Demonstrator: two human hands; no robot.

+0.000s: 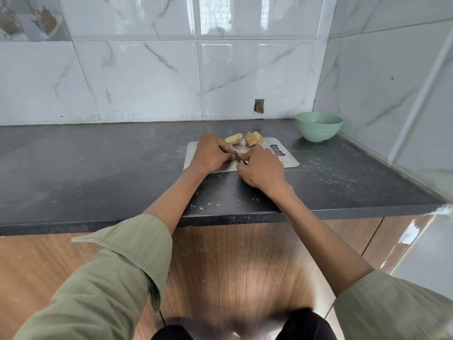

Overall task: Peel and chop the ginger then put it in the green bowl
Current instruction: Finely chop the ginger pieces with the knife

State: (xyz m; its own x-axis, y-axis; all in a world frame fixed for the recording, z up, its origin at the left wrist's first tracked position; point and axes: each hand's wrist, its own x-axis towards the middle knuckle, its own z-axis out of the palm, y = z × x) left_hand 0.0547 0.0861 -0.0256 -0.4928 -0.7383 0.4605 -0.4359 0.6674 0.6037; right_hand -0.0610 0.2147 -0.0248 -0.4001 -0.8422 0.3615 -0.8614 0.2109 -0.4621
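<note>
Because the chopping is done at the near edge of the flat silvery metal cutting board point(282, 158), both hands meet there, close together over a small pale piece of ginger point(242, 151) that peeps out between them. The left hand point(212, 154) lies knuckles up with its fingers curled down, apparently pinning that piece to the board so it cannot roll; what sits under its fingertips is hidden. The right hand point(261, 170) is curled around the handle of a small knife point(235, 154), whose narrow blade slants up toward eleven o'clock between the two hands, set across the piece as if for a slicing cut. Two larger yellowish chunks of ginger point(234, 138) and point(254, 138) wait at the far edge of the board, at twelve o'clock from the hands, kept out of the blade's path yet within easy reach; they look at least partly peeled, with some tan skin perhaps remaining. The pale green round bowl point(318, 126) stands on the dark stone desk point(98, 168) at about two o'clock from the board, near the tiled corner, well apart from the cutting so it is not knocked; no ginger shows in it from this angle. I judge the task is midway: chopping is under way, and nothing has yet been transferred.
</note>
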